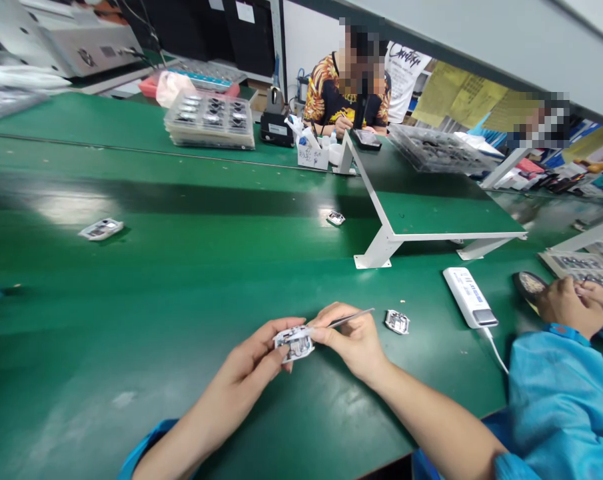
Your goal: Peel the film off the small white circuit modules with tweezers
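My left hand (244, 360) pinches a small white circuit module (294, 343) between thumb and fingers, just above the green bench. My right hand (354, 340) holds slim metal tweezers (351, 318), with the tail sticking out to the upper right. Their tips are hidden behind my fingers at the module's edge. A second, similar module (397, 321) lies on the bench to the right of my right hand. A white rectangular device (468, 297) with a white cable lies farther right.
Two more modules (101, 229) lie on the green bench (131, 320). A white-legged green shelf (431, 213) stands ahead. A co-worker's hands (566, 303) in blue sleeves work beside stacked trays at right. Another person (346, 100) sits across the bench near stacked trays (208, 120).
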A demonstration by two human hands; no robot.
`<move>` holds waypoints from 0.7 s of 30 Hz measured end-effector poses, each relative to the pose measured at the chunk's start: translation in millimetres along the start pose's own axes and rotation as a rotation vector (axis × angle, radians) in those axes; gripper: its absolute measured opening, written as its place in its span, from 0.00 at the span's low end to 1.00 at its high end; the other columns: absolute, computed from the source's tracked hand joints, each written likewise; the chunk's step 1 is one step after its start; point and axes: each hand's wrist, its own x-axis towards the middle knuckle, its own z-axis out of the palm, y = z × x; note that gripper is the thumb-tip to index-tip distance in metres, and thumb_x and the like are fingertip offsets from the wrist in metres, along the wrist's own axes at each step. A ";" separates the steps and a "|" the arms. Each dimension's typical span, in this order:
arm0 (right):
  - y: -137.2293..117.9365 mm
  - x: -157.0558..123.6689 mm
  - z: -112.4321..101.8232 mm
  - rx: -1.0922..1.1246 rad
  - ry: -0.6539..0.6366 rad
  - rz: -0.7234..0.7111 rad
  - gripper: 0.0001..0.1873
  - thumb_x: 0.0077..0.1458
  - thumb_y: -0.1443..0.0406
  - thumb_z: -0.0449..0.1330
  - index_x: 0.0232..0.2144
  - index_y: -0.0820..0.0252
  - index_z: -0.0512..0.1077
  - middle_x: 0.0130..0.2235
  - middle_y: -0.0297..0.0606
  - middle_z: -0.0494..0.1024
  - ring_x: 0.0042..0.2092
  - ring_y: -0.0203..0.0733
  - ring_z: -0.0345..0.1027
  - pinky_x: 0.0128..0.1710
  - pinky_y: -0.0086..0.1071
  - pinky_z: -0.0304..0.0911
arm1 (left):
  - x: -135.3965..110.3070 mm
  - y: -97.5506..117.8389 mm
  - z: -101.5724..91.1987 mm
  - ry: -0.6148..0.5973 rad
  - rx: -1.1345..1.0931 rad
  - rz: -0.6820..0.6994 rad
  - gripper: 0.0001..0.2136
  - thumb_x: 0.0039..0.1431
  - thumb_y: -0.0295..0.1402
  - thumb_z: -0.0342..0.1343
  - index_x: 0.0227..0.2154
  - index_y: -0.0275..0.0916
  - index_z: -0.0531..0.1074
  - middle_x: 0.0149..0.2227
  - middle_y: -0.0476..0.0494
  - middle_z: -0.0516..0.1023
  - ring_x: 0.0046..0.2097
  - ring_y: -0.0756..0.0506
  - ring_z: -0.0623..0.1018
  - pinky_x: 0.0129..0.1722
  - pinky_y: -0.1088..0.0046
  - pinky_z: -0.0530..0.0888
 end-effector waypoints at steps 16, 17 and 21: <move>-0.4 -2.8 1.6 0.019 0.033 0.056 0.07 0.46 0.64 0.67 0.27 0.60 0.73 0.27 0.34 0.77 0.29 0.37 0.72 0.33 0.31 0.68 | -0.9 -2.7 -2.2 -0.022 0.104 0.043 0.20 0.56 0.43 0.49 0.48 0.38 0.67 0.37 0.44 0.73 0.33 0.54 0.69 0.34 0.84 0.68; -0.2 -2.9 2.0 0.020 0.038 0.055 0.07 0.46 0.64 0.67 0.27 0.60 0.73 0.27 0.34 0.77 0.29 0.37 0.71 0.33 0.30 0.68 | -1.0 -3.0 -2.1 -0.022 0.101 0.045 0.20 0.55 0.43 0.50 0.48 0.38 0.67 0.37 0.44 0.73 0.33 0.54 0.69 0.34 0.84 0.69; 0.0 -3.4 3.4 0.028 0.054 0.056 0.07 0.46 0.64 0.66 0.27 0.60 0.72 0.27 0.35 0.77 0.29 0.37 0.71 0.32 0.31 0.68 | -1.2 -4.8 -2.0 -0.009 0.086 0.051 0.20 0.55 0.42 0.51 0.47 0.38 0.68 0.36 0.45 0.74 0.33 0.55 0.69 0.33 0.85 0.68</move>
